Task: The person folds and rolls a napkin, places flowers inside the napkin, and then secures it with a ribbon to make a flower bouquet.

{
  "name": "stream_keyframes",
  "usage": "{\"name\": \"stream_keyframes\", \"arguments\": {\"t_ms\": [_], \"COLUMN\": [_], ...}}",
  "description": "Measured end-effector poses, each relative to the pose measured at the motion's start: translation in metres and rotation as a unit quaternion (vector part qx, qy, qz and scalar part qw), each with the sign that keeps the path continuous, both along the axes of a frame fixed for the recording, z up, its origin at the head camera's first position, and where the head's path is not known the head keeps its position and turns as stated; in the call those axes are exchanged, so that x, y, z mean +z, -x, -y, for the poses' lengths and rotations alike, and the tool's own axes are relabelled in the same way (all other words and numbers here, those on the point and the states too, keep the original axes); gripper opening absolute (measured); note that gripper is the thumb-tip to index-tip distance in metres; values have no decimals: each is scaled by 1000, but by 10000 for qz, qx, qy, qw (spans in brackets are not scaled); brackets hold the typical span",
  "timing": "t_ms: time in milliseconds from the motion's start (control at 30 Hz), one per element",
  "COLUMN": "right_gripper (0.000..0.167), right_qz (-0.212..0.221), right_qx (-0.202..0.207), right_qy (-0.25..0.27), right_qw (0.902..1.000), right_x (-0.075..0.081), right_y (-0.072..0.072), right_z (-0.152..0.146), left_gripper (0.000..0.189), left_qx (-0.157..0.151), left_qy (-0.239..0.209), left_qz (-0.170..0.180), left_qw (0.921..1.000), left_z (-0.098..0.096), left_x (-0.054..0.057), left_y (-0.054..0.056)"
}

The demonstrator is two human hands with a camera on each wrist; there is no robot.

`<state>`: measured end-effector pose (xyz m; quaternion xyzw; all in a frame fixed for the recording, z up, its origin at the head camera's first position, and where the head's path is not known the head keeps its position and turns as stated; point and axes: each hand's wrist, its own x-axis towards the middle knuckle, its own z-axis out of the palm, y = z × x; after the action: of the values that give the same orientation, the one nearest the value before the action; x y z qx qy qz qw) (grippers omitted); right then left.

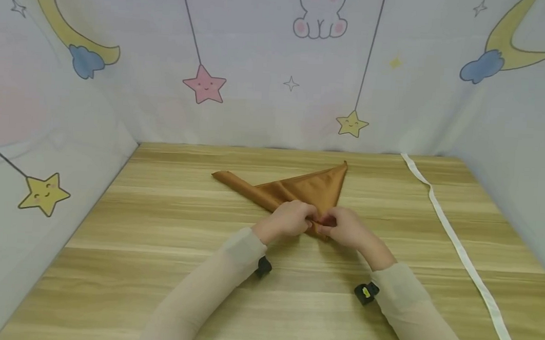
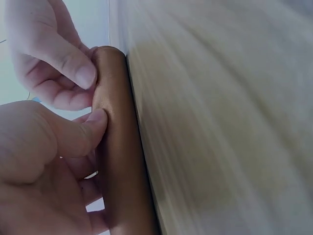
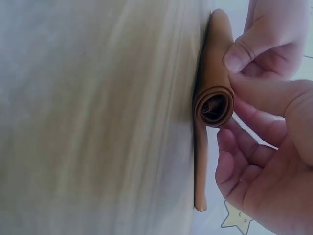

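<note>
A satiny brown cloth (image 1: 317, 190) lies partly rolled, its near edge wound into a tube and its far part still a flat triangle. The roll (image 2: 120, 142) runs along the tabletop, and its spiral end (image 3: 214, 106) faces the right wrist camera. My left hand (image 1: 293, 218) pinches the roll with the thumb on the near side. Beside it, my right hand (image 1: 347, 228) pinches the roll close to its right end, thumb and forefinger at the layered edge. Both hands' fingers reach behind the tube and are partly hidden.
A long white strip (image 1: 458, 246) runs down the right side of the wood-grain table (image 1: 123, 285). Pale curtains (image 1: 256, 118) printed with stars and moons enclose the back and sides. Black wrist cameras (image 1: 365, 293) hang under both cream sleeves.
</note>
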<state>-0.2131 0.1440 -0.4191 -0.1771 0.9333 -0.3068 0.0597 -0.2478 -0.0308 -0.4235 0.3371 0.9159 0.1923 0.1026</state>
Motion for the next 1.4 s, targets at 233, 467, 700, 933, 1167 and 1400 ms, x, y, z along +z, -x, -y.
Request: {"name": "stream_keyframes", "arguments": {"t_ms": [233,467,700,933,1167,1400], "right_gripper": [20,11,20,22,19,15], "right_qz": [-225,-249,132,385,-250,-438], "right_qx": [89,350,389,332,397,522], "right_qy": [-281,-141,100,240,-94,-375], "right_qw": [9993,9990,9991,9984,9989,9970], "right_x": [-1,-7,-5,-4,-3,2], "right_y": [-2,-1,3,4,0,-3], "right_z": [1,-1,-9,-8,1,5], "left_gripper": [23,22,29,20,16,17], "left_qx": [223,-351,-604,-453,-352,-466], "left_qy": [-143,-440,-473,-415,-658,-716], "left_qz": [287,240,216,281,499,636], "left_qw": [9992,9981,9968,9977,9960,9943], "left_z": [-2,7,15,15,13,15], "left_x": [-1,-6,0,1,-3,-6], "left_y": [2,4,4,3,8,14]}}
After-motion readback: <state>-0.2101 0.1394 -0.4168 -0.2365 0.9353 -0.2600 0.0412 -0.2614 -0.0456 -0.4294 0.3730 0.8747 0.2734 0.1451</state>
